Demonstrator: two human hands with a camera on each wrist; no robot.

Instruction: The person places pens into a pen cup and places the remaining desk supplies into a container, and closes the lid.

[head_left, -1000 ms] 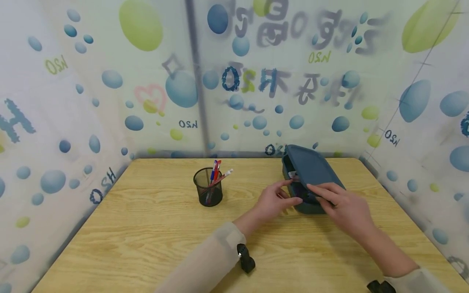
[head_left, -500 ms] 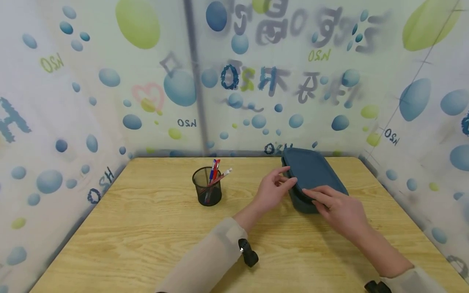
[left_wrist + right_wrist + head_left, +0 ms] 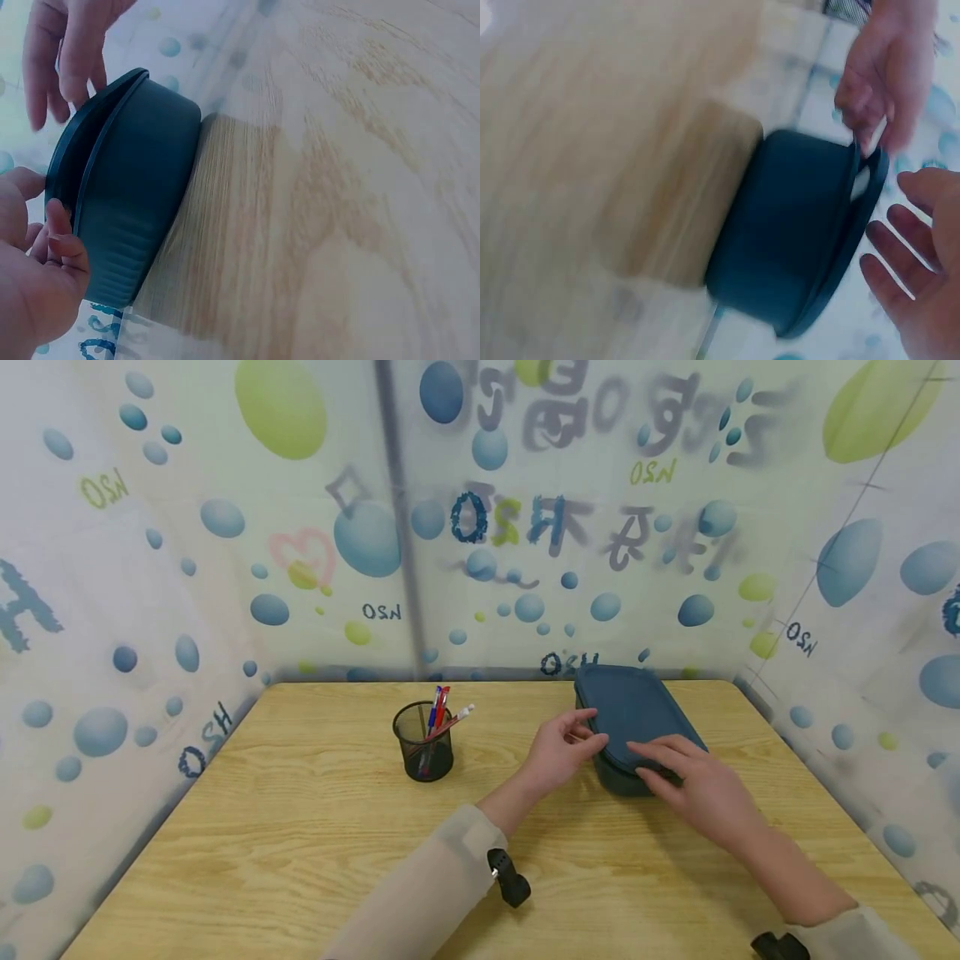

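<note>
A dark blue-green plastic box point(image 3: 622, 783) stands on the table's right side with its lid point(image 3: 647, 710) lying over it. A narrow gap shows between lid and box point(image 3: 139, 180) in the left wrist view. My left hand point(image 3: 558, 747) pinches the lid's rim on its left side, one finger on top and fingertips in the gap. My right hand point(image 3: 708, 789) hovers at the lid's near right corner, fingers spread and apart from the thumb. In the right wrist view, the right hand's fingers point(image 3: 904, 259) stand just off the lid. The box's inside is hidden.
A black mesh pen cup point(image 3: 427, 752) with several pens and a pencil stands left of the box on the wooden table point(image 3: 300, 827). A patterned curtain point(image 3: 525, 568) hangs behind the table's far edge.
The lid has come down from a raised tilt onto the box. My left fingers have drawn back from the box's opening to the lid's left rim. My right hand has loosened from the lid's edge.
</note>
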